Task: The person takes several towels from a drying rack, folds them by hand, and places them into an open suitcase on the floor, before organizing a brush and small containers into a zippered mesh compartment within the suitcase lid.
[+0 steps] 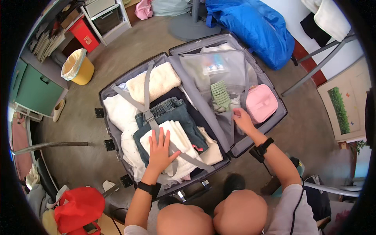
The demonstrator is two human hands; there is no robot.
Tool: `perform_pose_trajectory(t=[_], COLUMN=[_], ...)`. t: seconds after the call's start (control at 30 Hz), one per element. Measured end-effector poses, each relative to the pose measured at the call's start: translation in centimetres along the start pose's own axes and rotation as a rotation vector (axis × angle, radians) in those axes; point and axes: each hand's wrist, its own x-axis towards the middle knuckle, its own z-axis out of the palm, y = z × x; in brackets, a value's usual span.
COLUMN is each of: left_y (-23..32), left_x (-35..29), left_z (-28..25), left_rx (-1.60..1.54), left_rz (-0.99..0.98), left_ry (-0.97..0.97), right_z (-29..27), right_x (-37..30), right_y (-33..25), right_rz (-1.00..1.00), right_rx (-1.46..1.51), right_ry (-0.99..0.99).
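— How far is the work, as you see it from your place?

— Through the head camera I see the suitcase (pixel 281 111) lying open on the floor (pixel 84 160), before the wearer's knees (pixel 241 211). Its left half holds a cream towel (pixel 154 81), jeans (pixel 162 111) and a folded white cloth (pixel 178 135), with grey straps (pixel 147 88) over them, meeting at 1 buckle (pixel 149 117). In the right half, a pink case (pixel 261 105) sits beside the mesh divider (pixel 196 82). I judge the arranging well advanced, but the suitcase is not yet closed, and the divider seems loose at its near end.

— And the 2 hands?

— I see the left hand (pixel 158 153) resting with fingers spread on the white cloth and a strap; it grasps nothing. The right hand (pixel 243 120) has curled fingers at the divider's loose part. I cannot tell whether it pinches the fabric.

— Which way does the suitcase point?

— To me its hinge runs obliquely, from far left to near right, and the long axis of both halves follows this line. The carry handle (pixel 197 194) is on the near short side, toward the knees.
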Motion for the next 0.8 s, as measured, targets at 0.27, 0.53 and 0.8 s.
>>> perform_pose_trajectory(t=[0.27, 0.53, 0.8], left_y=[0.1, 0.3, -0.1], left_x=[-0.2, 0.0, 0.3], left_z=[0.0, -0.4, -1.7], left_rx=[0.031, 0.028, 0.028], left_rz=[-0.026, -0.02, 0.033], left_ry=[-0.016, -0.046, -0.051], right_z=[4.1, 5.3, -1.2], right_x=[3.7, 1.8, 2.9], right_y=[1.8, -1.7, -1.1], right_rz=[0.134, 0.031, -0.096], right_rx=[-0.19, -0.446, -0.122], right_ry=[-0.128, -0.243, 0.279])
